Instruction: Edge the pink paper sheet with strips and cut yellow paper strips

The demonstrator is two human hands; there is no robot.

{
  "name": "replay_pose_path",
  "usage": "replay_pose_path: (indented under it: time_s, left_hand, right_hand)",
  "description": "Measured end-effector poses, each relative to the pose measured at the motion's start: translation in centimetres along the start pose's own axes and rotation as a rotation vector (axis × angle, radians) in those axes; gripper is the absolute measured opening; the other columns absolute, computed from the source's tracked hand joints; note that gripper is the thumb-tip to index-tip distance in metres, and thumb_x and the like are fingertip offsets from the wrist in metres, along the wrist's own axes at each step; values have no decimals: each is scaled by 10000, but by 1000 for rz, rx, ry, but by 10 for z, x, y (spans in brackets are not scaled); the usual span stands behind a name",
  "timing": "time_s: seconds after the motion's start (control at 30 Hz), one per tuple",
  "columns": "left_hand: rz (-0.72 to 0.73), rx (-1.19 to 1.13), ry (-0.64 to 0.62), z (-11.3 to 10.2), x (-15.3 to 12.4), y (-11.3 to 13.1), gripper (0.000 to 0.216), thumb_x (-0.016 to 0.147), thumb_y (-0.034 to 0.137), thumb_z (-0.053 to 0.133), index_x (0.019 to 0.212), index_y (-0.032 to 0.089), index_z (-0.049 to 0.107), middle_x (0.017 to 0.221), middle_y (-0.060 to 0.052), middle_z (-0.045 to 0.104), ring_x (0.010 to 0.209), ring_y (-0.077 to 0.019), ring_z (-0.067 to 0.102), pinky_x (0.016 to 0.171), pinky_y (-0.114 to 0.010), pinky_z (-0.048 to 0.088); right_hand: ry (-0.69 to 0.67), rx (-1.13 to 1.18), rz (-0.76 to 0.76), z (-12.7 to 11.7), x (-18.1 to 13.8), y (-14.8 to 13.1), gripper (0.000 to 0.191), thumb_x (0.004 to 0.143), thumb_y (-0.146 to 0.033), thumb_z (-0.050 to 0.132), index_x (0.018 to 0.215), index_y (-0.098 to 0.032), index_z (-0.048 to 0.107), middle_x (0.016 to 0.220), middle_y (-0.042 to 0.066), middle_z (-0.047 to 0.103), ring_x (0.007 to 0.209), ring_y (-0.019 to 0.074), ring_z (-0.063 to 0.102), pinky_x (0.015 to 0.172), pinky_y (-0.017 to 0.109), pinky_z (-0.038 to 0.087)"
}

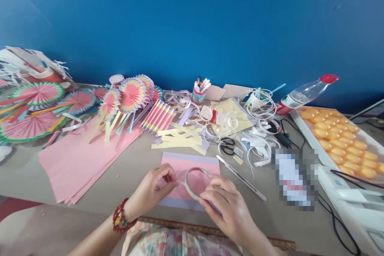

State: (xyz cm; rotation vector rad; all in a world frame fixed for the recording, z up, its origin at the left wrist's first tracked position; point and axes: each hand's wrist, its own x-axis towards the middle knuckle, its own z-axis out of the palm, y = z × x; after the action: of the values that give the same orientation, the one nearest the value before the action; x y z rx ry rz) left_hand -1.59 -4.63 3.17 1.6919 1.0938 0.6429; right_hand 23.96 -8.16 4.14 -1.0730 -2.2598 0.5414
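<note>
My right hand (223,202) is closed on the side of a roll of narrow tape (190,191), which stands tilted over the paper. With fingertips pinched, my left hand (159,186) grips the pale loose end of the tape, just left of the roll. Beneath both hands lies a pink sheet (192,164) with lilac bands along its far and near edges. To the right of that sheet rests a white utility knife (241,178). Yellow paper strips (180,140) and black-handled scissors (227,146) lie beyond it.
Pink sheets (81,156) are stacked at left, below several pleated paper fans (132,94). A pleated striped paper (159,116), a pen cup (198,95) and tangled white strips (261,146) lie farther back. At right are a tilted bottle (303,94) and a box of orange-yellow items (339,140).
</note>
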Motion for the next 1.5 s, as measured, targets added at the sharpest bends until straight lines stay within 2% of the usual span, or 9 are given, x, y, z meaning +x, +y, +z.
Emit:
replay_pose_path:
  time_s: [0.2, 0.37, 0.47, 0.7, 0.83, 0.97, 1.1, 1.2, 1.5]
  left_hand:
    - [84, 157, 3, -1, 1, -6, 104, 976, 233, 451, 883, 210, 492, 941, -37, 596, 889, -172, 569, 798, -274, 445]
    - [178, 281, -49, 0, -8, -18, 155, 1000, 184, 340, 947, 216, 482, 1031, -81, 605, 1000, -207, 579, 881, -326, 455]
    - [159, 278, -53, -5, -21, -24, 131, 997, 173, 358, 981, 222, 478, 1081, -84, 600, 1051, -207, 573, 914, -318, 452]
    - [39, 231, -9, -22, -38, -20, 108, 997, 209, 389, 932, 219, 474, 1050, -69, 581, 1016, -192, 566, 886, -287, 447]
    - [-44, 145, 13, -29, -34, -9, 178, 1001, 270, 406, 843, 211, 462, 867, -25, 556, 805, -158, 549, 761, -252, 440]
    - [-76, 149, 46, -38, -28, -5, 214, 993, 301, 418, 804, 206, 446, 798, -8, 525, 732, -145, 504, 698, -239, 413]
    - [-95, 210, 113, -49, -27, -9, 211, 990, 308, 408, 809, 208, 447, 798, -11, 537, 741, -151, 505, 696, -243, 412]
    - [-110, 263, 145, -54, -28, -14, 205, 987, 312, 405, 820, 209, 467, 811, -23, 568, 765, -165, 527, 717, -262, 424]
    - [-80, 321, 223, -46, -27, -22, 179, 985, 275, 401, 842, 209, 484, 953, -55, 596, 903, -192, 572, 855, -311, 429]
  right_hand:
    - [-71, -71, -77, 2, 8, 1, 130, 953, -124, 464, 897, -195, 558, 790, 23, 613, 822, 182, 562, 806, 334, 460]
    - [-167, -163, -100, 15, 7, 1, 86, 941, -160, 511, 893, -206, 565, 781, 19, 596, 848, 192, 579, 872, 353, 453]
    - [-244, -157, -70, 26, 8, -4, 72, 927, -210, 555, 855, -212, 554, 778, 12, 599, 836, 185, 567, 878, 340, 445]
    - [-386, -129, -113, 34, 24, -11, 137, 903, -302, 612, 832, -207, 542, 771, 3, 609, 753, 167, 536, 708, 285, 415]
    - [-339, -58, -94, 19, 36, -13, 99, 954, -257, 497, 884, -204, 544, 799, 17, 618, 765, 174, 544, 739, 300, 402]
    - [-263, -75, -43, 6, 48, -13, 139, 964, -250, 478, 846, -205, 536, 791, 24, 620, 744, 176, 558, 741, 307, 409]
    - [-200, -129, 10, -2, 51, -6, 56, 941, -237, 532, 898, -216, 559, 837, 34, 657, 781, 193, 597, 707, 303, 417]
    - [-193, -148, 41, -9, 45, 3, 119, 963, -224, 475, 871, -223, 550, 807, 23, 643, 754, 188, 591, 677, 301, 405]
    - [-95, -191, 86, -29, 25, 24, 120, 965, -262, 480, 865, -232, 540, 796, 10, 626, 760, 182, 589, 744, 318, 408]
